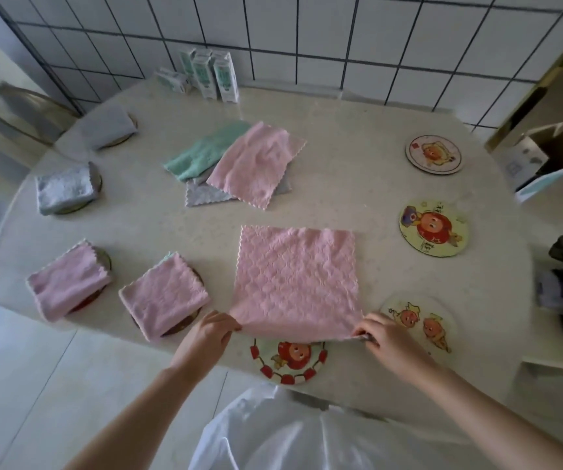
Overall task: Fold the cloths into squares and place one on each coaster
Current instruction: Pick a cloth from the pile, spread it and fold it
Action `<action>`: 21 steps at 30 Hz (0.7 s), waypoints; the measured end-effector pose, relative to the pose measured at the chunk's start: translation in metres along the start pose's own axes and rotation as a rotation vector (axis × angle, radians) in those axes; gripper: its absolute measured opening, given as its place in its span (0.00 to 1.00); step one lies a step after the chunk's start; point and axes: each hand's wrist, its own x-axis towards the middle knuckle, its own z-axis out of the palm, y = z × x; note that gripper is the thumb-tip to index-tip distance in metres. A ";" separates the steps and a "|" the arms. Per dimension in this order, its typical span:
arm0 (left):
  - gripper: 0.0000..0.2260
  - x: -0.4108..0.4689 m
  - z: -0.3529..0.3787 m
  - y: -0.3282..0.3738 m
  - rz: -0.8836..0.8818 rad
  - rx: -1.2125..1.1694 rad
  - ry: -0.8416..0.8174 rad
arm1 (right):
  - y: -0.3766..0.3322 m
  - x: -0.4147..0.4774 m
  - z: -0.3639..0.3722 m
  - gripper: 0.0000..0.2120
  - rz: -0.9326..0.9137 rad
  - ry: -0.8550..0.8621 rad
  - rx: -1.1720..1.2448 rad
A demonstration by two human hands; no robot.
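Pink scallop-edged microfibre cloth (295,279) was pinched at its two near corners, the left hand (210,330) on the left corner and the right hand (387,337) on the right. From that raised near edge it ran straight away from the person, flat on the pale speckled table (341,184), its near edge overhanging a round cartoon-printed coaster (287,362).
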 end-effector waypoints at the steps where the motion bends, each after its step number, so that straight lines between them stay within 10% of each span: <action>1: 0.11 -0.004 0.003 0.000 -0.018 -0.010 -0.016 | 0.002 -0.003 0.004 0.08 0.020 -0.012 0.008; 21: 0.06 0.128 -0.010 -0.014 -0.891 -0.798 0.177 | 0.026 0.100 -0.047 0.04 0.678 0.372 1.083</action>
